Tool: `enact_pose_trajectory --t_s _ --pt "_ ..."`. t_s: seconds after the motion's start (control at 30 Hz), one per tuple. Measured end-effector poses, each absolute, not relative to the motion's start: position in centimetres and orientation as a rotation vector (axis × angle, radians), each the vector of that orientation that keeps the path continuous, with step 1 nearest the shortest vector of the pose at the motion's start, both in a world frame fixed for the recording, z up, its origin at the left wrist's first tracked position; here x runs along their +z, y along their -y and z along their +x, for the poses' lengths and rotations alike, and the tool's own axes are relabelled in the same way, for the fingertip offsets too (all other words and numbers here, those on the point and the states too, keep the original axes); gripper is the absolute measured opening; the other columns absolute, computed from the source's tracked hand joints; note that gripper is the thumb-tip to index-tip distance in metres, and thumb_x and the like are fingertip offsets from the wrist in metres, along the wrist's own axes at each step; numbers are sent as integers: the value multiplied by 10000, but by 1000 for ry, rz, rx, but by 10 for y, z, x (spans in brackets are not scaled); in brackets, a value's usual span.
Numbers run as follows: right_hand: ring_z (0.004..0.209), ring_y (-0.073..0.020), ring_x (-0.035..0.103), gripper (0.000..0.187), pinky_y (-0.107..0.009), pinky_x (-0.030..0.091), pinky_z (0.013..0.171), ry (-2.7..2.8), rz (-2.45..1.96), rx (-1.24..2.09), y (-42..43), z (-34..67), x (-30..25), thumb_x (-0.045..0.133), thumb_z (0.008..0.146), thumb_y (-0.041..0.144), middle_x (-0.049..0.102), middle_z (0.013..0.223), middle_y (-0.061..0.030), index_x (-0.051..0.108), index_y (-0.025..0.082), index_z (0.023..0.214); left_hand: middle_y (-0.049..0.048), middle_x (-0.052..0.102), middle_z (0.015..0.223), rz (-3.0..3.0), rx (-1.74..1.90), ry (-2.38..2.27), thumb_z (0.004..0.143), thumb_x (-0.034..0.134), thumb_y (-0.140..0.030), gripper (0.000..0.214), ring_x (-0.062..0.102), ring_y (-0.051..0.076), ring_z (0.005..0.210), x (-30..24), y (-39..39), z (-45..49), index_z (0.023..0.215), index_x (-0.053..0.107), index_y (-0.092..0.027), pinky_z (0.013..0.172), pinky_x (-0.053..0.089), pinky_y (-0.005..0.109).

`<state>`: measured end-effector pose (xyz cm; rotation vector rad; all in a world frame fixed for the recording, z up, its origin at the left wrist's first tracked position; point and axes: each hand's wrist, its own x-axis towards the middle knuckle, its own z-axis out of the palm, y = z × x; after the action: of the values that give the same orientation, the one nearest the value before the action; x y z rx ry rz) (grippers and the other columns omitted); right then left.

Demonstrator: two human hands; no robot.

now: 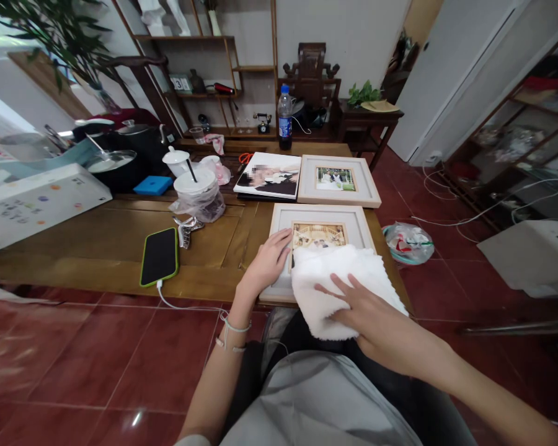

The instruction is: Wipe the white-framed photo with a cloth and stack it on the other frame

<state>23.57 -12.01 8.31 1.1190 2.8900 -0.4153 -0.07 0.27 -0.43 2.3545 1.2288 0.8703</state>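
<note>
We see our left hand (268, 259) lying flat and open on the left side of a white picture frame (319, 218), fingers spread over its border and just touching the edge of the photo inside. Our right hand (363, 310) is open too, palm down, pressing a fluffy white cloth (339, 279) onto the lower half of that frame; it grips nothing, the fingers simply lie across the cloth. The frame sits flat at the near right corner of the wooden table (102, 241), its lower edge reaching the near edge, and the cloth hangs a little past that edge toward our lap

Just behind it, toward the far right corner, lies a second white frame (338, 179), and touching its left side a frameless photo print (270, 175). A dark drink bottle (285, 126) stands at the far edge behind the print. Left of the hands, near the near edge, a phone (159, 256) in a green case lies face up with a cable plugged in. Beyond it stands a lidded cup in a plastic bag (198, 195)
</note>
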Motion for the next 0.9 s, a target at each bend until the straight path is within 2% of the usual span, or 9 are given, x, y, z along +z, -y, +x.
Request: enact_pose_trajectory --t_s 0.23,0.33,0.4,0.53,0.63,0.73,0.9 --pt "1382 -333 226 641 -562 237 1110 -3019 1323 -148 78 239 50 429 611 -43 371 1451 -143 618 131 1198 99 457 1403 2371 887 -1211 958 352 -247 407 396 223 1319 -5 -3 -1 1327 500 -160 1097 346 451" --pt "1364 -322 281 598 -537 241 1113 -3015 1458 -34 49 245 43 457 629 -27 453 1373 -203 617 91 1193 102 454 1405 2372 891 -1210 959 351 -244 406 391 219 1323 -4 -3 -1 1322 506 -150 1105 340 439" --pt "1372 -307 269 581 -523 232 1119 -2984 1543 35 27 247 45 450 659 -24 506 1315 -212 601 74 1211 102 446 1412 2373 878 -1217 960 351 -246 411 385 221 1327 -4 -3 -1 1331 498 -146 1106 338 438" --pt "1404 -327 154 592 -551 175 1120 -2934 1612 190 -13 247 52 450 672 -36 437 1387 -202 579 68 1241 97 443 1416 2377 851 -1231 962 353 -252 414 381 218 1331 -4 -3 -2 1336 494 -145 1108 336 428" --pt "1395 -392 116 651 -643 143 1075 -2896 1520 211 -29 241 52 424 655 -60 354 1467 -118 584 129 1257 97 442 1416 2374 857 -1227 963 350 -247 411 381 214 1330 -4 -3 -2 1333 496 -143 1106 341 428" --pt "1380 -417 143 689 -692 154 1030 -2863 1424 153 -21 234 52 391 653 -73 347 1476 -53 587 182 1263 95 443 1415 2375 875 -1218 962 350 -245 411 387 212 1325 -5 -3 -2 1337 492 -154 1103 345 427" --pt "1356 -391 240 674 -661 213 1038 -2851 1269 -77 34 229 63 383 653 -53 380 1457 -48 591 174 1253 111 451 1407 2379 872 -1220 961 363 -246 410 383 214 1326 -6 -4 -2 1328 498 -124 1112 333 419"
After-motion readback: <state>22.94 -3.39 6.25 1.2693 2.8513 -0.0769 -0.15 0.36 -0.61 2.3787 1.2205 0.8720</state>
